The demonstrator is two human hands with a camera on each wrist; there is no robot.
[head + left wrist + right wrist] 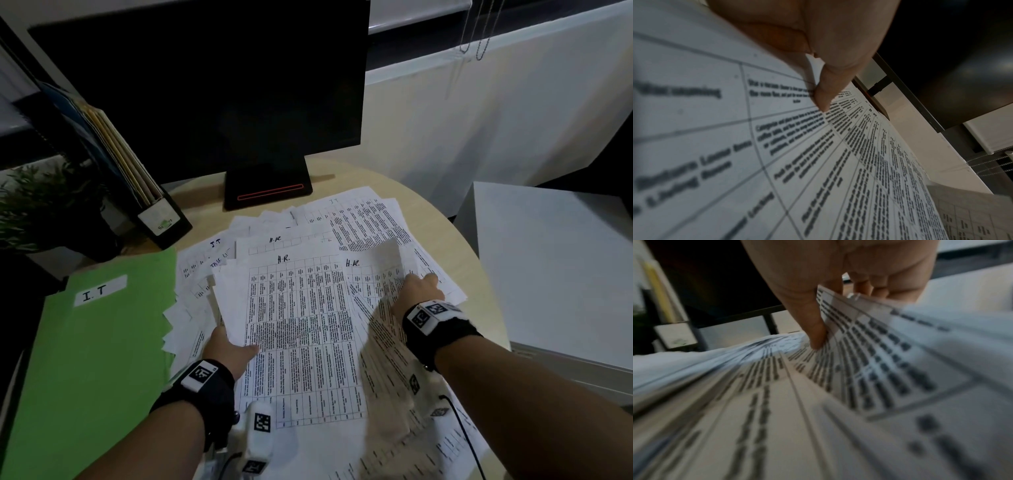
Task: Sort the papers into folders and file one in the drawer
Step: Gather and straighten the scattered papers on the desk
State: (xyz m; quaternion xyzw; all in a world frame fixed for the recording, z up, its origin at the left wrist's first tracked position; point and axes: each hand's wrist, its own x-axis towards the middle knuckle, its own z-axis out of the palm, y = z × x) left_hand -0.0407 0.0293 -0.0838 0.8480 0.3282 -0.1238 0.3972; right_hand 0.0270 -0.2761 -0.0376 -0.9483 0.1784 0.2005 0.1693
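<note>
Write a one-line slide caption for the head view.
Left hand holds an H.R. sheet while the right hand lifts another from the scattered papers, beside the green I.T folder.

Both forearms reach forward from the near edge toward twelve o'clock, each wrist wrapped in a black strap carrying white marker blocks. The left hand [230, 348], at about seven o'clock, pinches a printed sheet [301, 339] with its thumb lying on top. The right hand [416, 291], at about three o'clock, has fingers curled round another sheet's [376, 270] lifted edge.
</note>
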